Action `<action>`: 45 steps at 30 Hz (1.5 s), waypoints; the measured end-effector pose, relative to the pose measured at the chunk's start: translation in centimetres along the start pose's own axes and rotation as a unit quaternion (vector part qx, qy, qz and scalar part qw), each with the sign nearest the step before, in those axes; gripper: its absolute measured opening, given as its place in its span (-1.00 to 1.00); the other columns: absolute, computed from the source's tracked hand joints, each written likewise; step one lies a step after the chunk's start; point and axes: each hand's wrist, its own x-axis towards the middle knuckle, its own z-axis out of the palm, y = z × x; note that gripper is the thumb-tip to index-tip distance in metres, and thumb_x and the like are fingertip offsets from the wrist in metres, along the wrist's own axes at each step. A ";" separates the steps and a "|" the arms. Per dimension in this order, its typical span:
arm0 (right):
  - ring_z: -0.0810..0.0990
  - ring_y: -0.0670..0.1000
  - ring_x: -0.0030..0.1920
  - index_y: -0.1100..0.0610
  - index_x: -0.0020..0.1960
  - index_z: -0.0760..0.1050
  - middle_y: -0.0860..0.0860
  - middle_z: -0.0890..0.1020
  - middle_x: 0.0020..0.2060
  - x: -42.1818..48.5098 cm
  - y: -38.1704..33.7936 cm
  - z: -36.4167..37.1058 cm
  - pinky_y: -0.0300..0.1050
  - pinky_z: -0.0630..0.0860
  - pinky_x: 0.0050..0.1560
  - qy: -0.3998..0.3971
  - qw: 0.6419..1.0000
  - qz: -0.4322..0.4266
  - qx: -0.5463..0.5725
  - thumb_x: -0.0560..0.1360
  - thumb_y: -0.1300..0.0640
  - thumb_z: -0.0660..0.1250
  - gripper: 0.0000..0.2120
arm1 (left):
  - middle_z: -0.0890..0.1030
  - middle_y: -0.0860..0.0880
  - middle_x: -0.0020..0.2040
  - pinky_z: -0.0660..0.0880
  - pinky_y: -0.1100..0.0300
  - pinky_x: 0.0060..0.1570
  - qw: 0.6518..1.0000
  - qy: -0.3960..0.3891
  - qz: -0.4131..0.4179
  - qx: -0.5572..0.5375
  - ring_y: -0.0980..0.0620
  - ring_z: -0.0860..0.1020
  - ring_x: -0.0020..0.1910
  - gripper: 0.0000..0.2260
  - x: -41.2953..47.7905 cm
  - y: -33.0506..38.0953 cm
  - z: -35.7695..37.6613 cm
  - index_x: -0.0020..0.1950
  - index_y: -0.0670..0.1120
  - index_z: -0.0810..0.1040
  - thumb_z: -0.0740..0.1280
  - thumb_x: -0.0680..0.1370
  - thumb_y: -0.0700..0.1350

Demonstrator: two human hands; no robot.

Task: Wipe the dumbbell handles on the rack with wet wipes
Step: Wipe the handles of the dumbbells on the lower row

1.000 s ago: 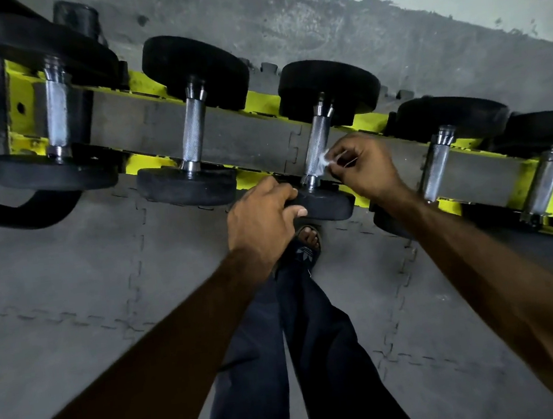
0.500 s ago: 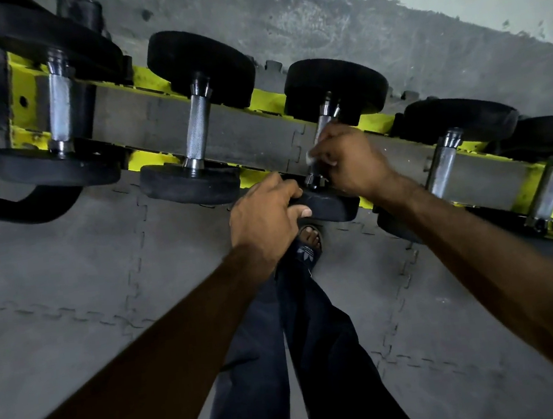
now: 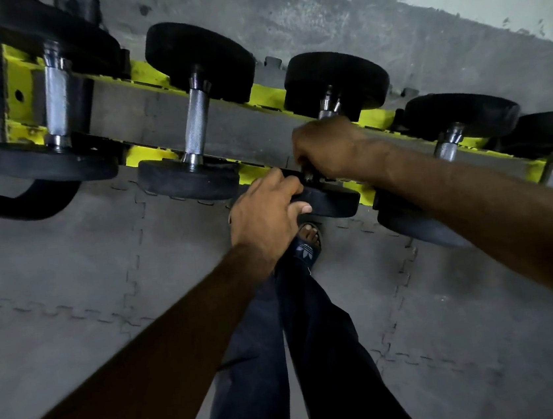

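While right hand [image 3: 330, 149] fingers wrap the knurled steel dumbbell handle [image 3: 327, 111], wipe hidden inside, left hand [image 3: 263, 216] fingers clamp the black rubber dumbbell head [image 3: 331, 203] just below. Heavy, stiff, grippy knurl; brace head, wipe shaft.

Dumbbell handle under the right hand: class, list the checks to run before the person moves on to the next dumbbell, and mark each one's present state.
1. Right hand closed around the third dumbbell's handle: ok.
2. Left hand steadying its near weight: ok.
3. Wipe in the grip: cannot tell, hidden by fingers.
4. Handle fully wiped: cannot tell.
5. Next dumbbell's handle unobstructed: ok.
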 end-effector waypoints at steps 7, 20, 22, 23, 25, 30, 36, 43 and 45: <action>0.60 0.18 -0.06 0.14 -0.10 0.52 0.07 0.56 -0.11 2.5 -2.3 -2.3 0.07 0.47 -0.10 -0.151 0.987 0.010 -0.053 0.52 0.22 0.31 -0.96 | 0.52 0.01 0.01 0.43 0.10 -0.12 1.000 -0.003 -0.001 -0.002 -0.03 0.51 0.05 -0.79 0.0 -0.1 0.0 0.10 -0.01 0.60 0.46 0.52 0.03; 0.62 0.03 -0.17 0.10 -0.16 0.58 0.01 0.63 -0.20 -4.8 0.5 5.6 -0.14 0.54 -0.21 0.186 0.886 0.180 0.384 0.34 0.31 0.52 -0.82 | 0.51 0.04 -0.01 0.49 0.08 -0.12 1.000 0.003 -0.006 -0.013 0.01 0.49 0.02 -0.81 -0.1 -0.2 0.1 0.07 -0.01 0.59 0.46 0.52 0.03; 0.64 0.01 -0.16 0.06 -0.15 0.57 -0.02 0.64 -0.21 -4.1 0.3 6.4 -0.13 0.62 -0.17 0.232 0.765 0.280 0.532 0.35 0.34 0.53 -0.76 | 0.52 0.04 -0.01 0.49 0.09 -0.12 1.000 0.010 -0.005 -0.015 0.01 0.50 0.01 -0.81 -0.1 -0.3 0.1 0.07 0.00 0.61 0.46 0.51 0.03; 0.67 0.04 -0.13 0.07 -0.13 0.60 0.01 0.66 -0.19 -3.3 0.5 6.6 -0.05 0.66 -0.15 0.258 0.692 0.320 0.593 0.36 0.36 0.52 -0.76 | 0.53 0.04 -0.02 0.48 0.09 -0.11 1.000 0.012 -0.005 -0.016 0.01 0.51 0.01 -0.81 -0.1 -0.3 0.2 0.06 0.00 0.61 0.46 0.51 0.03; 0.70 0.11 -0.10 0.21 -0.05 0.64 0.12 0.70 -0.12 -2.0 1.1 6.7 0.01 0.68 -0.14 0.286 0.559 0.367 0.686 0.41 0.41 0.46 -0.83 | 0.53 0.03 -0.02 0.47 0.10 -0.11 1.000 0.014 -0.005 -0.014 0.00 0.51 0.00 -0.81 0.0 -0.4 0.2 0.06 -0.01 0.61 0.47 0.51 0.03; 0.63 0.11 -0.36 0.24 -0.24 0.59 0.15 0.65 -0.35 -2.9 0.9 6.9 0.07 0.68 -0.17 0.193 0.499 0.410 0.738 0.44 0.48 0.39 -0.82 | 0.53 0.03 -0.03 0.41 0.15 -0.14 1.000 0.010 -0.004 -0.008 -0.01 0.52 -0.01 -0.79 0.2 -0.4 0.3 0.03 0.00 0.61 0.49 0.49 0.05; 0.63 0.11 -0.26 0.28 -0.22 0.60 0.19 0.64 -0.25 -1.5 3.5 5.7 -0.12 0.63 -0.27 0.141 0.472 0.391 0.777 0.34 0.49 0.36 -0.85 | 0.54 0.05 -0.01 0.44 0.15 -0.14 1.000 0.011 -0.005 -0.008 0.02 0.52 -0.01 -0.81 0.1 -0.3 0.3 0.05 0.00 0.61 0.47 0.51 0.04; 0.64 0.13 -0.27 0.27 -0.21 0.66 0.18 0.68 -0.31 -3.2 1.3 7.2 0.01 0.67 -0.05 0.108 0.459 0.415 0.778 0.40 0.46 0.40 -0.86 | 0.54 0.04 -0.03 0.41 0.16 -0.16 1.000 0.010 -0.006 -0.011 0.00 0.52 -0.03 -0.82 0.2 -0.2 0.2 0.03 -0.01 0.61 0.48 0.50 0.03; 0.62 0.10 -0.30 0.27 -0.23 0.62 0.16 0.65 -0.32 -2.8 1.6 7.0 -0.06 0.67 -0.14 0.094 0.458 0.408 0.784 0.46 0.47 0.35 -0.82 | 0.54 0.04 -0.03 0.44 0.14 -0.15 1.000 0.011 -0.005 -0.011 0.00 0.53 -0.03 -0.82 0.1 -0.2 0.3 0.03 -0.01 0.61 0.48 0.50 0.02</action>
